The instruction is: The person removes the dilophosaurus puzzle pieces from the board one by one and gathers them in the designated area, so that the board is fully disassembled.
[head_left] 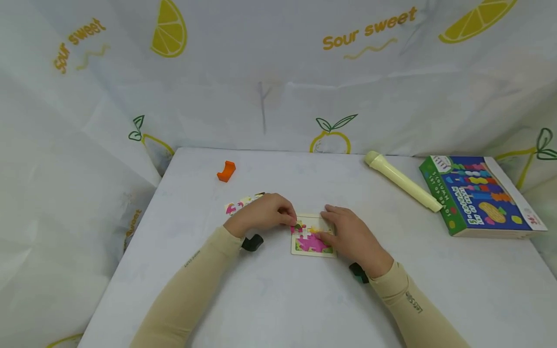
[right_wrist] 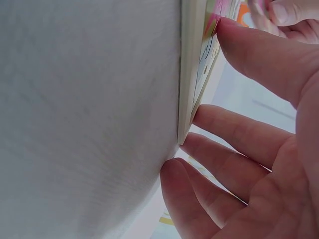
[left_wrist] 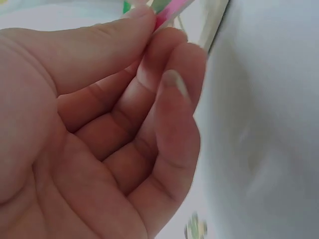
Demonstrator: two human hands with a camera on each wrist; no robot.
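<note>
A small wooden jigsaw puzzle in a pale tray (head_left: 304, 254) lies on the table, with pink pieces fitted in its lower part. My left hand (head_left: 267, 212) is at the tray's left side, pinching a pink and green puzzle piece (left_wrist: 170, 11) between thumb and fingertips. Whether that piece touches the tray is unclear. On the right, my right hand (head_left: 351, 237) rests against the tray, its thumb on the puzzle's face and its other fingers spread along the edge. Loose puzzle pieces (head_left: 231, 208) lie beyond my left hand, partly hidden by it.
An orange curved block (head_left: 227, 171) sits toward the back left. At the back right lies a pale yellow stick with a rounded head (head_left: 402, 181), beside a blue and green bead-set box (head_left: 491, 198). White printed cloth (head_left: 217, 101) hangs behind the table.
</note>
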